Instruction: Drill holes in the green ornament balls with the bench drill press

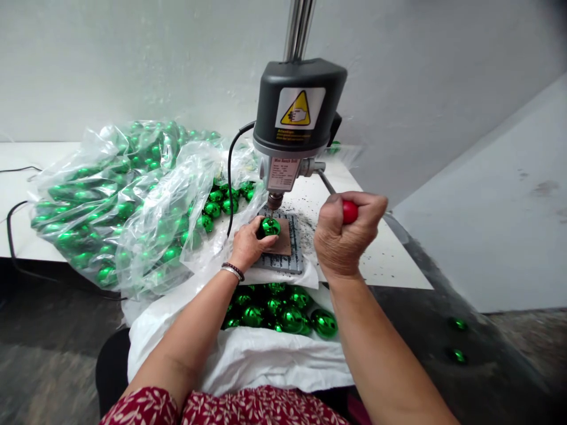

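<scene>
My left hand [249, 244] grips a shiny green bauble [270, 226] between thumb and fingers, under the chuck [275, 201] of a small bench drill [299, 112]. Beneath the bauble lies a brown board [283, 241] on the drill's grey base plate [296, 264]. Whether the bit touches the bauble, I cannot tell. To the right, my right hand [343, 236] is wrapped round the red knob [349, 212] of the drill's feed lever [326, 180].
Clear plastic bags [110, 200] of green baubles cover the table's left side. A white sack [283, 354] on my lap holds more baubles [292, 317]. Dark shavings dot the white tabletop [398, 260]. Two baubles [459, 355] lie on the floor at right. A black cable [231, 177] hangs beside the drill.
</scene>
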